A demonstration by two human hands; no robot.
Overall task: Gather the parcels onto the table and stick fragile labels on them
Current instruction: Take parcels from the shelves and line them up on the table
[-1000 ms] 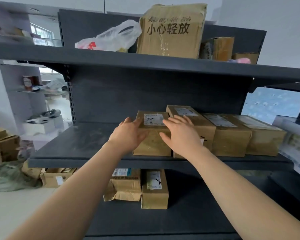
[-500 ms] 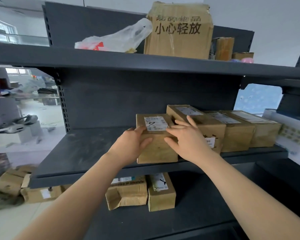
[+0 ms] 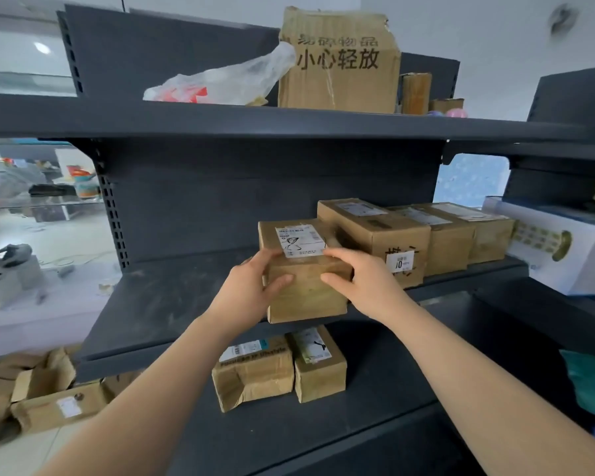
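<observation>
A small brown cardboard parcel (image 3: 306, 297) with a white shipping label on top juts out past the front edge of the dark middle shelf (image 3: 172, 304). My left hand (image 3: 251, 290) grips its left side, thumb on the front face. My right hand (image 3: 361, 280) grips its right side, thumb also on the front. Three more brown parcels (image 3: 385, 235) (image 3: 450, 242) (image 3: 488, 235) stand in a row to the right on the same shelf. No table and no fragile labels are in view.
Two parcels (image 3: 255, 372) (image 3: 320, 365) sit on the lower shelf. On the top shelf are a large printed carton (image 3: 337, 63) and a plastic bag (image 3: 227, 80). Torn boxes (image 3: 49, 393) lie on the floor at left. A white and blue box (image 3: 564, 249) stands at right.
Both hands have closed on the leftmost parcel and drawn it forward, off the row and past the shelf's front edge. The view has shifted right and closer.
</observation>
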